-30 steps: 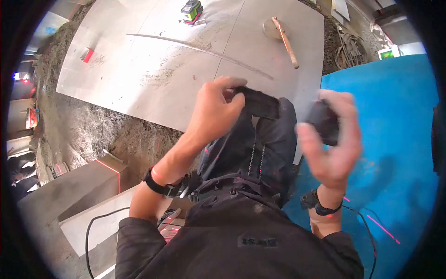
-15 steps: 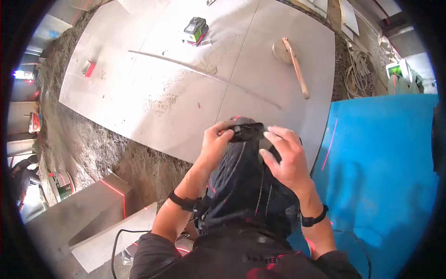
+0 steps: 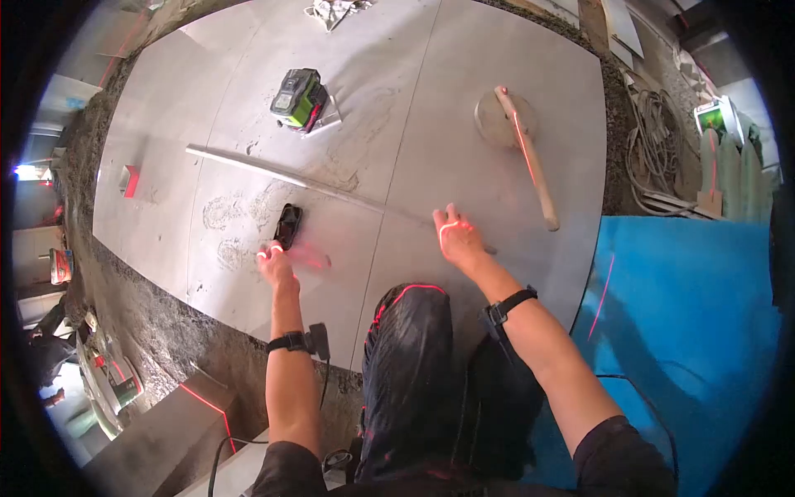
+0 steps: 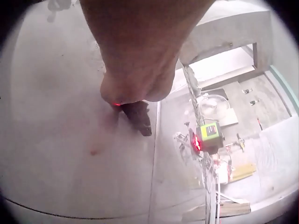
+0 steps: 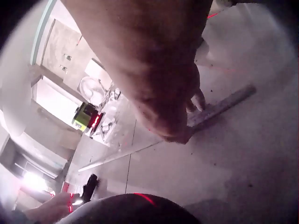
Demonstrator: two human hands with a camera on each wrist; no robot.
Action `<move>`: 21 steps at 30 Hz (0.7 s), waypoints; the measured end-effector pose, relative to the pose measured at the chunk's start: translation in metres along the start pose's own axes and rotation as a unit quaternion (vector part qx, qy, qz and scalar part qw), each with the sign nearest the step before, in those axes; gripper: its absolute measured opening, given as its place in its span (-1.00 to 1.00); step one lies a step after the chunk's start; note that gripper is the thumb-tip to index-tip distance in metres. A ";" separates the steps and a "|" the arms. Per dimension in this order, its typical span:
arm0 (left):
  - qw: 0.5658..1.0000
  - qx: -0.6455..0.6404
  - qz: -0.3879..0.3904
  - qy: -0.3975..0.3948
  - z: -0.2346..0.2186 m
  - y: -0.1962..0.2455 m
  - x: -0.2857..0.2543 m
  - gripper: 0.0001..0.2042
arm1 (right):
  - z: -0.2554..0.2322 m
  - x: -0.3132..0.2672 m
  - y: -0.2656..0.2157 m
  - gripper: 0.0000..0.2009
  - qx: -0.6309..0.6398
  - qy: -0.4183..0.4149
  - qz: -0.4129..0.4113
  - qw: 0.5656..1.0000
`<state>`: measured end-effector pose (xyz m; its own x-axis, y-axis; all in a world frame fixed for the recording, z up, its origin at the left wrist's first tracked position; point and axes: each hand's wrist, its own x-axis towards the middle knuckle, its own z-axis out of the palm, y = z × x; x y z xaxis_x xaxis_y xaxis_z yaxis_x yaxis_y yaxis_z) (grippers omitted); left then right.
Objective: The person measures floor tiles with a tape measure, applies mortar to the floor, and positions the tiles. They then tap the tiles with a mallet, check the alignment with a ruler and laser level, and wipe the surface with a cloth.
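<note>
In the head view my left hand (image 3: pixel 277 267) is at the near end of a small black object (image 3: pixel 288 224) on the pale boards, its fingertips pinching that end. The left wrist view shows the black object (image 4: pixel 138 117) beyond the hand, which hides the grip. My right hand (image 3: pixel 460 241) is low over the near end of a long, thin, pale strip (image 3: pixel 286 176). Its fingers look relaxed and slightly spread. In the right wrist view they reach across the strip (image 5: pixel 224 106); contact beneath the palm is hidden.
A green-and-black laser device (image 3: pixel 299 99) stands beyond the strip. A wooden-handled round tool (image 3: pixel 530 161) lies at the right, and a small red-and-white box (image 3: pixel 129 180) at the left. A blue sheet (image 3: pixel 687 331) covers the right side; coiled cable (image 3: pixel 658 137) lies beyond.
Both hands have moved forward and apart, from above the knees to the boards. The left hand brought the black object down. The right hand's dark object from the oldest frame is no longer seen there.
</note>
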<state>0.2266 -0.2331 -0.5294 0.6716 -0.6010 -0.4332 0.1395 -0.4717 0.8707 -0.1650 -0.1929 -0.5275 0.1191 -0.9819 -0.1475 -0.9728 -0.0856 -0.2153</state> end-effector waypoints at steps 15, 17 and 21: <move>0.909 0.266 0.283 -0.150 0.070 -0.024 -0.152 -0.68 | -0.186 -0.068 0.004 -0.79 0.546 -0.366 0.080 0.750; 0.860 0.289 0.324 -0.267 0.105 -0.015 -0.159 -0.64 | -0.233 -0.081 0.015 -0.78 0.570 -0.302 0.059 0.762; 0.750 0.427 0.398 -0.312 0.220 0.003 -0.155 -0.56 | -0.295 -0.072 0.074 -0.80 0.527 0.055 0.022 0.848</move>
<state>-0.0373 -0.2835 -0.5111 -0.2136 -0.9705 -0.1122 -0.8200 0.1157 0.5605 -0.3040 -0.1785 -0.2483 0.0119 -0.9950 -0.0991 -0.2508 0.0930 -0.9636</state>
